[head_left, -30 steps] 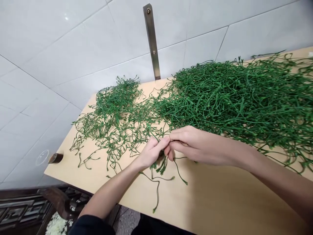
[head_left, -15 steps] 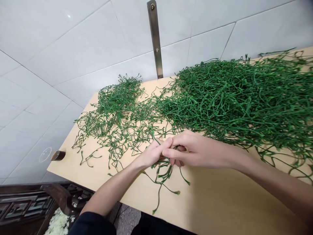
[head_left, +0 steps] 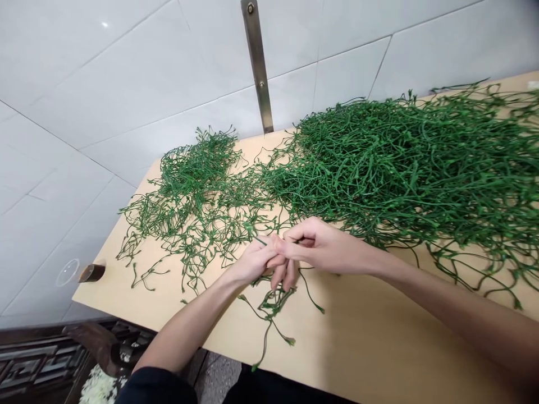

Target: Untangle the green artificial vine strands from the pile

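My left hand (head_left: pixel 251 262) and my right hand (head_left: pixel 320 247) meet over the pale wooden table (head_left: pixel 370 348), fingertips pinched together on a thin green plastic stem (head_left: pixel 273 306). Its branches hang from my fingers and trail toward the table's near edge. Just behind my hands a small pile of branched green stems (head_left: pixel 189 196) is spread at the left. A much larger heap of green stems (head_left: pixel 412 168) covers the right and back of the table.
A white tiled wall (head_left: pixel 126 73) stands behind the table, with a brass metal bar (head_left: pixel 256 67) screwed to it. A small brown peg (head_left: pixel 90 273) sticks out at the table's left corner. Dark carved wooden furniture (head_left: pixel 42 359) lies below left.
My hands stay pinched on the same stem; the right fingers have shifted slightly along it and the dangling branches have swung a little. The view has moved slightly.
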`<state>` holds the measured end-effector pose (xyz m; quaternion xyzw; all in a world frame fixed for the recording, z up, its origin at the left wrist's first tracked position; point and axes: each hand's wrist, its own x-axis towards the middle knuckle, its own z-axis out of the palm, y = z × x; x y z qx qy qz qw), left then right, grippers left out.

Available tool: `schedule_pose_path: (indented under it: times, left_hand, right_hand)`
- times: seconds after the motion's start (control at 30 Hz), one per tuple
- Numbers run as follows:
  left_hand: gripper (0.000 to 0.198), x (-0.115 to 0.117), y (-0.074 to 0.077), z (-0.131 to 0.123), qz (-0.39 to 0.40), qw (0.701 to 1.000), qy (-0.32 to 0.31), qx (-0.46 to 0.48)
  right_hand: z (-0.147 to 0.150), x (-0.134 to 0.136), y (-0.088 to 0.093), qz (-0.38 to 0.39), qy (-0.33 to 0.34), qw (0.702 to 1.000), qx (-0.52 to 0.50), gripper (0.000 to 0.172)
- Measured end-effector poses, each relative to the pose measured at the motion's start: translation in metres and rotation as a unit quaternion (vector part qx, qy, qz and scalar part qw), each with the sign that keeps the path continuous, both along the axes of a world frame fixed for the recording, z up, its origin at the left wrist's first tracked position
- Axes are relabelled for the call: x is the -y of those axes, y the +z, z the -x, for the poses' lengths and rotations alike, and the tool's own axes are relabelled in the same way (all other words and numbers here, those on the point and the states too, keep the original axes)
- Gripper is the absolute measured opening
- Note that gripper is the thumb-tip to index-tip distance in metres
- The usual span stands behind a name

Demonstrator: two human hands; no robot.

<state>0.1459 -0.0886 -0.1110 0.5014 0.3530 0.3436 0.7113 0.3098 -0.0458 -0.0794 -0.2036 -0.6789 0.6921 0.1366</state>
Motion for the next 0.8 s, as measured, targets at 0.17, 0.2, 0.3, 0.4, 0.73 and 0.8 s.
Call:
schedule_pose_path:
  times: [0.17,0.2,0.3,0.4,0.73,0.8]
  left_hand:
    - [0.059,0.002,-0.005,-0.004,-0.002,0.999,0.053,0.009]
    - [0.058,0.003,-0.006,-0.005,-0.007,0.998,0.063,0.013]
    - [0.059,0.005,-0.01,-0.007,-0.017,0.994,0.105,0.006]
    - [0.063,0.008,-0.014,-0.007,-0.022,0.989,0.142,-0.036]
    - [0.069,-0.001,0.005,-0.003,-0.085,0.972,0.218,0.024]
    - [0.066,-0.007,0.008,-0.002,-0.08,0.968,0.223,0.08]
  right_hand:
    - [0.009,0.003,-0.019,0.032,-0.09,0.995,-0.032,0.031]
    - [0.011,0.004,-0.02,0.026,-0.103,0.994,-0.037,0.031]
    - [0.014,0.008,-0.018,0.019,-0.142,0.988,-0.05,0.037]
    - [0.016,0.012,-0.013,0.027,-0.174,0.983,-0.055,0.042]
    - [0.006,-0.003,-0.006,-0.004,-0.361,0.909,-0.207,0.075]
    - [-0.002,-0.009,0.005,-0.087,-0.341,0.922,-0.16,0.07]
